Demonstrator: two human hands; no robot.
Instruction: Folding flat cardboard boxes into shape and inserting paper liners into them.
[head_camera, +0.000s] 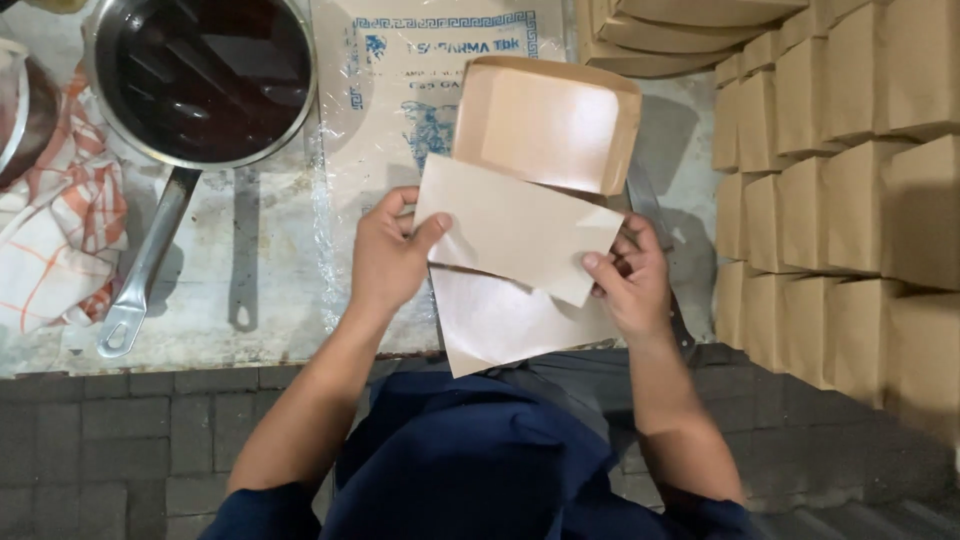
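At bench edge, just below open brown carton (545, 122): L hand (388, 255) & R hand (630, 280) each closed in a pinch on opposite ends of paper liner sheet (515, 232), over a 2nd sheet (500, 325); best keep grip even, sheet taut & square to carton mouth.

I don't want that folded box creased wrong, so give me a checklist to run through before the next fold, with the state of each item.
1. Left hand grips the flat brown paperboard sheet at its left edge: ok.
2. Right hand pinches the sheet's right corner with its fingers: ok.
3. Open brown paperboard box lies behind the sheet, clear of both hands: ok.
4. Steel saucepan with dark liquid stands apart on the left: ok.
5. Stacked brown folded boxes on the right stay out of the way: ok.
6. Crease lines on the sheet: cannot tell.
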